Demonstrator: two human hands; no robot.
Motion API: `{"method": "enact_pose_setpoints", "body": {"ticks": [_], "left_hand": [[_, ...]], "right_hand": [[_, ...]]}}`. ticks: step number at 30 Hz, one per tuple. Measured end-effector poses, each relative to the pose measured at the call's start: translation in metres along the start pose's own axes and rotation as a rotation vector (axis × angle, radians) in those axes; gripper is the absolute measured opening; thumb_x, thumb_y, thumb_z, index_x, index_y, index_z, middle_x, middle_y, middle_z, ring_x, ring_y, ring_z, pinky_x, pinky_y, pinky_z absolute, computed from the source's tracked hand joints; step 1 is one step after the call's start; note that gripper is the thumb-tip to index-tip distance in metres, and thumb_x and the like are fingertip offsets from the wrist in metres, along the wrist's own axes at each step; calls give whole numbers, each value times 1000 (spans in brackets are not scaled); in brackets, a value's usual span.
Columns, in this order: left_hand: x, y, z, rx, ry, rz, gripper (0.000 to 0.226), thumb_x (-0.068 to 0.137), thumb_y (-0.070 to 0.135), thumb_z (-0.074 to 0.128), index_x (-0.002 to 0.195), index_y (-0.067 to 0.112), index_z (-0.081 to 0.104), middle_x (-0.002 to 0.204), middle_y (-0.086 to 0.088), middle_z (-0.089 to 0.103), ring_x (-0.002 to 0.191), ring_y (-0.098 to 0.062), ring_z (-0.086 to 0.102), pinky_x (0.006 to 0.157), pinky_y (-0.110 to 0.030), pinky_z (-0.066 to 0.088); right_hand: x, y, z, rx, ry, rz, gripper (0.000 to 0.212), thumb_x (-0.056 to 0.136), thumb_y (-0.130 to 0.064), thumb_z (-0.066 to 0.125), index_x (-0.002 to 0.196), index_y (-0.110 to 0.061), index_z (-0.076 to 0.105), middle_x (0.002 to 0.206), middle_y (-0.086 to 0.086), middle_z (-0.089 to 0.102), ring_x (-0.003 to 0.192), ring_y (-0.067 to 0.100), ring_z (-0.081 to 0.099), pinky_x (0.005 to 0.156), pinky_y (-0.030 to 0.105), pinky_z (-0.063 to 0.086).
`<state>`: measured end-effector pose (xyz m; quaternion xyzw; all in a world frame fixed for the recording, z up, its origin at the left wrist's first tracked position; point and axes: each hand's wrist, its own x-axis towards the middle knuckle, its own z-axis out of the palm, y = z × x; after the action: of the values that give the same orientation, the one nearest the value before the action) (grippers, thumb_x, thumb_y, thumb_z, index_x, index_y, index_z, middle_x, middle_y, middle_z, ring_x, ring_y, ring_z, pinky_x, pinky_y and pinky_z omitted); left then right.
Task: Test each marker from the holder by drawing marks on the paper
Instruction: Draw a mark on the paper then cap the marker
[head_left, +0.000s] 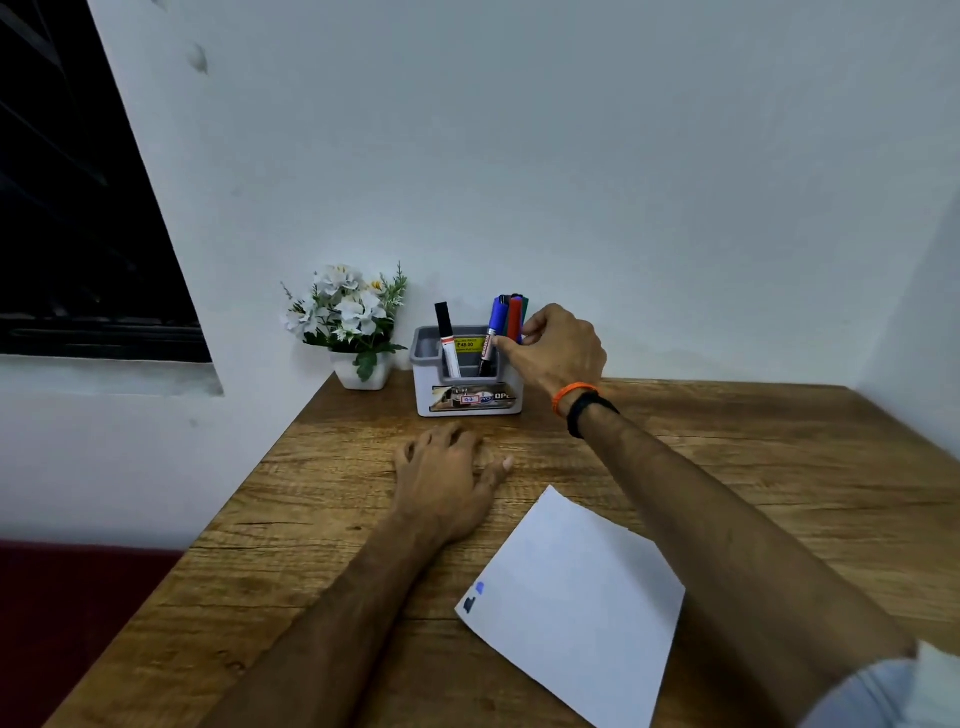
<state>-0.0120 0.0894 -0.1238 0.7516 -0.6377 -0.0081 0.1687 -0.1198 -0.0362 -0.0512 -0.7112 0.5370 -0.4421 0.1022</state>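
Over desk (727, 467), right hand (563, 351) apparently pinching marker (496, 325)

Plain little desk corner, pretty dim lighting

Wood-grain table (727, 467) pushed up against a bare whitish wall (571, 156), dark window (78, 234) off to the left, small potted white flowers (349, 317) at the back, dark red floor (67, 613) below.

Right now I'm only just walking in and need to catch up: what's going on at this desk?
A person is testing markers on paper. The right hand reaches to the holder at the wall, fingers at the blue marker standing beside the red marker; the black marker stands apart on the holder's left. The left hand rests flat on the wooden table. The paper already carries a dark mark and a blue one at its corner.
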Motion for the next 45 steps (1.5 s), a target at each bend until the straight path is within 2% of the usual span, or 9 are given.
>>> {"method": "enact_pose_setpoints", "body": {"ticks": [5, 12, 16, 20, 22, 27, 32, 38, 45], "left_hand": [[-1, 0, 0, -3, 7, 1, 63, 91, 67, 31, 137, 27, 46, 151, 1, 37, 139, -19, 29, 113, -49, 17], [-2, 2, -4, 15, -32, -19, 63, 92, 67, 30, 140, 28, 43, 154, 0, 33, 142, -20, 27, 116, -50, 16], [-2, 1, -5, -74, 0, -15, 60, 91, 64, 37, 139, 27, 44, 148, 3, 42, 136, -18, 35, 114, -48, 22], [-7, 3, -20, -437, 198, 38, 47, 93, 51, 50, 130, 23, 55, 129, 6, 59, 115, -12, 55, 96, -33, 46], [-14, 7, -32, -710, 285, 62, 39, 91, 45, 55, 122, 21, 61, 115, 8, 66, 103, -8, 61, 82, -20, 49], [-27, 21, -54, -1180, 272, 96, 28, 90, 24, 61, 111, 7, 64, 100, -8, 71, 85, -14, 67, 65, -17, 51], [-32, 25, -60, -1115, 185, 116, 8, 83, 12, 69, 91, 12, 70, 83, -2, 72, 75, -9, 67, 66, -23, 55], [-30, 15, -66, -1087, 212, 28, 5, 85, 9, 68, 89, 11, 69, 84, -5, 71, 74, -11, 68, 66, -24, 58], [-31, 13, -62, -879, -116, 130, 15, 90, 13, 62, 102, 8, 71, 88, -6, 71, 67, -4, 64, 64, -18, 54]], "right_hand": [[0, -10, -6, 61, 33, 86, 25, 75, -45, 76, 87, -24, 73, 86, -6, 74, 86, 16, 68, 74, 28, 52], [11, -29, -43, 461, 153, 21, 16, 82, -31, 77, 93, -19, 76, 83, -6, 74, 80, 7, 69, 78, 29, 57], [6, -36, -64, 715, 52, 7, 12, 86, -26, 74, 95, -17, 74, 84, -3, 74, 80, 9, 68, 72, 25, 54], [-27, -30, -77, 826, -214, 60, 10, 91, -18, 69, 95, -12, 75, 77, -3, 70, 71, 13, 65, 65, 27, 54], [-51, -22, -80, 883, -333, 86, 8, 93, -13, 66, 93, -11, 74, 69, -4, 68, 56, 11, 62, 54, 24, 52], [-97, 7, -82, 774, -530, 84, 23, 87, -12, 73, 106, 0, 70, 77, 4, 72, 52, 8, 62, 50, 20, 51], [-112, 22, -87, 817, -606, 94, 29, 83, -5, 75, 104, 11, 64, 76, 12, 72, 50, 10, 64, 46, 18, 48], [-102, 39, -102, 629, -619, 2, 19, 77, -12, 82, 91, -5, 72, 70, 8, 73, 56, 11, 67, 52, 22, 52], [-102, 43, -97, 912, -526, 197, 14, 82, -16, 77, 92, -6, 74, 68, -1, 66, 53, 9, 55, 47, 19, 44]]}}
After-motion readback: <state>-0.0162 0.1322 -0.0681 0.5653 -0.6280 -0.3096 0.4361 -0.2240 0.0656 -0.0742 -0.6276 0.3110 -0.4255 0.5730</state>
